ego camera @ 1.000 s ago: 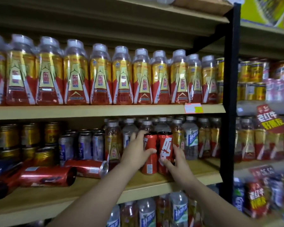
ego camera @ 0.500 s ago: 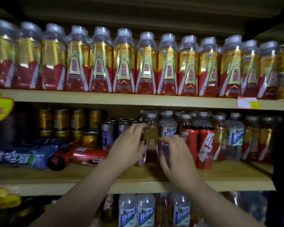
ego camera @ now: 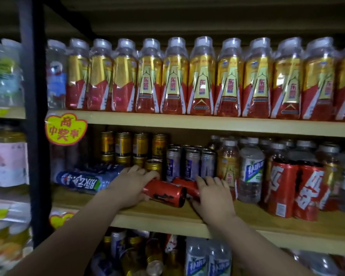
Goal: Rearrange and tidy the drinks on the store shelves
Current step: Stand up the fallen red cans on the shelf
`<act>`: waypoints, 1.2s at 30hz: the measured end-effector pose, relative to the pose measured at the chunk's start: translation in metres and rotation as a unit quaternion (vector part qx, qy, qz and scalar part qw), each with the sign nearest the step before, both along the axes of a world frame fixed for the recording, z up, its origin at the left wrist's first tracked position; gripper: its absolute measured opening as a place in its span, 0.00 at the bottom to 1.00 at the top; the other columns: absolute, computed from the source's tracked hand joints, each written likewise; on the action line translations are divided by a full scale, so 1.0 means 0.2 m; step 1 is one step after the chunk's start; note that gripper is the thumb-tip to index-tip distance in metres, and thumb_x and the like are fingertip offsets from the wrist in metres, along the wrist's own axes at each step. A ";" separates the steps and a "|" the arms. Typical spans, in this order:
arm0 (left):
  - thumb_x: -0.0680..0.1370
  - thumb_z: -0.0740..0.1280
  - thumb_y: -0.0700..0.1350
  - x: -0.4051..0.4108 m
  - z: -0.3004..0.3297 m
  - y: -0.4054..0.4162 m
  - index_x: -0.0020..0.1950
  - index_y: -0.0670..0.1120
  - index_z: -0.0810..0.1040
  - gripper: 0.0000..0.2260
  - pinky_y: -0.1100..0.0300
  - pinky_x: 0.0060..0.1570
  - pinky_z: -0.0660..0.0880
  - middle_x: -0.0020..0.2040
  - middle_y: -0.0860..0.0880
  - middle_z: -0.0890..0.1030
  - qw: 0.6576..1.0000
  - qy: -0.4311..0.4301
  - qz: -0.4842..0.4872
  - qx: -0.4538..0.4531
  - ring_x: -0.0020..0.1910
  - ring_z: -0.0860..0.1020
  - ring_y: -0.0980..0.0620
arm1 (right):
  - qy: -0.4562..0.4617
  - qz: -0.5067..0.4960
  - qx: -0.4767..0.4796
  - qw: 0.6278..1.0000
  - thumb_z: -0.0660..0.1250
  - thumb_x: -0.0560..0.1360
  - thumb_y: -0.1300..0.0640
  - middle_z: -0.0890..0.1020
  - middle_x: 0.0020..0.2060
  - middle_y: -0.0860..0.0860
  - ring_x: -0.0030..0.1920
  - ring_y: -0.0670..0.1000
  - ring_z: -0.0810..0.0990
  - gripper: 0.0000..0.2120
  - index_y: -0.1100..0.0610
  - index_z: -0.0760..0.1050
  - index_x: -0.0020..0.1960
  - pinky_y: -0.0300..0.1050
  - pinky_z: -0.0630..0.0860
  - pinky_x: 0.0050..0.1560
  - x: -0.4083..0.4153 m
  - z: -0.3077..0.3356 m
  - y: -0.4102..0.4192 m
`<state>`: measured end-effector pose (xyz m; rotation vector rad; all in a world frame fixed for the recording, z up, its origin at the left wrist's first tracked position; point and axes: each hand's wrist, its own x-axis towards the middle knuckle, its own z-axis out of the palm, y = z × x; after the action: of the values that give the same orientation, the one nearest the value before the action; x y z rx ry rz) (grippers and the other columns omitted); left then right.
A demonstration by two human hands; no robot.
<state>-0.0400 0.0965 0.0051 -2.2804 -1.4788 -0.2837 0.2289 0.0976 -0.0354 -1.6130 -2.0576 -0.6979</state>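
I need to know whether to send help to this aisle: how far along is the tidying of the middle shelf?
Partly done. Two red cans already stand upright at the shelf front on the right. In hand: the left hand grips one lying red can, and the right hand holds a second one behind it. Left: standing those two up, and the blue bottles lying on their sides at the left.

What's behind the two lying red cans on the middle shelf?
Upright silver cans behind the red cans; stacked gold cans further left. Deeper rows are hidden.

Rear red can (ego camera: 184, 184) half behind right hand (ego camera: 213, 194)
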 end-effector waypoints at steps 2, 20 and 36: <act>0.76 0.68 0.60 -0.02 -0.01 0.01 0.72 0.64 0.58 0.28 0.52 0.64 0.63 0.67 0.54 0.73 1.000 0.012 -0.023 0.014 0.64 0.64 0.51 | 0.015 0.010 0.008 1.000 0.61 0.78 0.36 0.76 0.66 0.51 0.65 0.55 0.72 0.33 0.51 0.63 0.78 0.52 0.65 0.69 0.01 0.00 -0.02; 0.77 0.70 0.54 0.50 0.13 -0.06 0.60 0.64 0.72 0.14 0.60 0.48 0.82 0.56 0.65 0.76 0.830 -0.479 -0.263 -0.109 0.56 0.77 0.66 | 0.502 0.279 -0.170 0.801 0.65 0.78 0.36 0.65 0.73 0.39 0.68 0.34 0.70 0.38 0.33 0.43 0.77 0.38 0.74 0.65 0.32 -0.04 -0.20; 0.74 0.71 0.61 0.35 -0.16 -0.10 0.70 0.71 0.62 0.28 0.58 0.61 0.72 0.64 0.61 0.69 0.957 -0.274 -0.079 -0.047 0.63 0.70 0.56 | 0.506 0.224 -0.090 0.828 0.67 0.79 0.43 0.65 0.68 0.41 0.64 0.34 0.69 0.31 0.35 0.50 0.72 0.36 0.70 0.64 0.29 -0.07 -0.16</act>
<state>0.0295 0.0761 -0.0264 -2.5266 -1.5784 -0.9799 0.2868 0.0661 -0.0502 -1.0908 -1.5524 0.4755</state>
